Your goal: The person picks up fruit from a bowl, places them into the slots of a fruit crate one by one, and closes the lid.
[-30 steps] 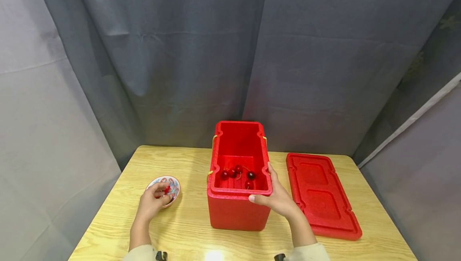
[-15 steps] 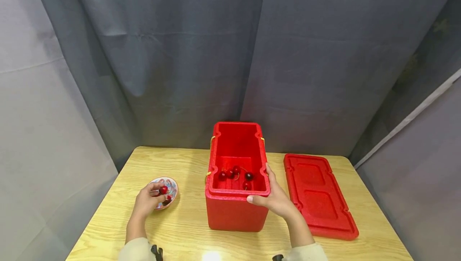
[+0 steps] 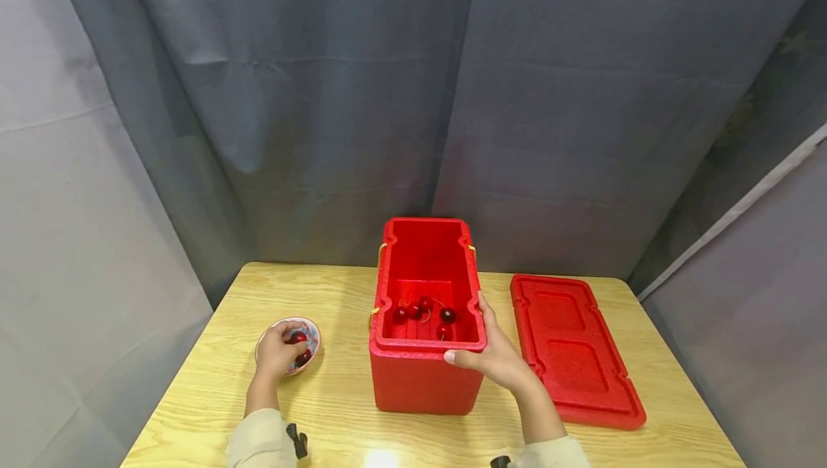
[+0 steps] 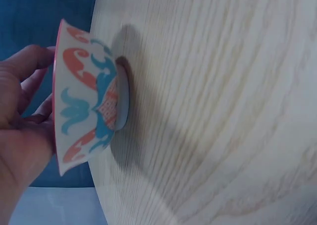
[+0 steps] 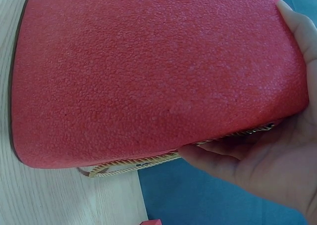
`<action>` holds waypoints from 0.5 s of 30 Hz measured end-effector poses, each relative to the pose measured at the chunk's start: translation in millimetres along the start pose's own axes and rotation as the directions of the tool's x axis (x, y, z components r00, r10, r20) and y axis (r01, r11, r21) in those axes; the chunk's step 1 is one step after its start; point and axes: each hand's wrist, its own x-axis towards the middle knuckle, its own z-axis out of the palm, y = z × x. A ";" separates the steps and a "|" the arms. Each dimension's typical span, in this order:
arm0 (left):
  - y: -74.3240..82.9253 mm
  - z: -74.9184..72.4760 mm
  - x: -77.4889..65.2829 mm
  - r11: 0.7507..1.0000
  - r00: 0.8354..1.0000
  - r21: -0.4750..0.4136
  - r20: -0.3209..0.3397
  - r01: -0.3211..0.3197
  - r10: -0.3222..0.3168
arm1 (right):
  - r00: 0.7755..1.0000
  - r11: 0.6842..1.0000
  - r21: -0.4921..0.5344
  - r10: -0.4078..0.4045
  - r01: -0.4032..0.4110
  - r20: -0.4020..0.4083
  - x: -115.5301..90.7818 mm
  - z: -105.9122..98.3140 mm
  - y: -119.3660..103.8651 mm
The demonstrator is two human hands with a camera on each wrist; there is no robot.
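Note:
My left hand reaches over the rim of a small patterned bowl, fingers bent down inside. A dark red cherry lies between its fingers and thumb, with another cherry below the thumb; whether it pinches one is unclear. In the left wrist view the bowl hides the fingertips. My right hand grips the near right corner of an open red foam box, thumb on the front, fingers along the side by a gold cord. Several cherries with stems lie on the box floor.
A red lid lies flat on the wooden table, right of the box. Bare tabletop separates bowl and box. Grey curtains hang behind the table and along its sides.
My left hand has shifted slightly right and deeper over the bowl, its forearm more upright. The right hand keeps its grip on the box. The view has shifted a little.

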 end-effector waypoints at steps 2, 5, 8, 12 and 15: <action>0.4 2.0 0.5 1.000 1.000 0.013 -0.011 -0.009 0.010 | 1.000 1.000 0.006 -0.005 0.005 0.004 0.4 0.5 -0.1; 1.1 4.9 -0.1 1.000 0.999 0.012 -0.024 -0.026 0.026 | 1.000 1.000 0.010 -0.008 0.008 0.003 0.7 1.1 -0.3; 0.2 8.1 -1.4 1.000 0.999 -0.010 -0.030 -0.026 0.026 | 1.000 1.000 0.006 -0.004 0.004 -0.002 0.6 1.3 -0.2; -1.2 11.1 -2.3 0.998 0.999 -0.053 -0.029 -0.017 0.015 | 1.000 1.000 0.006 -0.004 0.004 0.004 0.8 1.3 0.0; -1.2 12.6 -0.8 0.998 0.999 -0.057 -0.028 -0.033 0.031 | 1.000 1.000 0.015 -0.016 0.015 0.010 1.1 0.9 0.5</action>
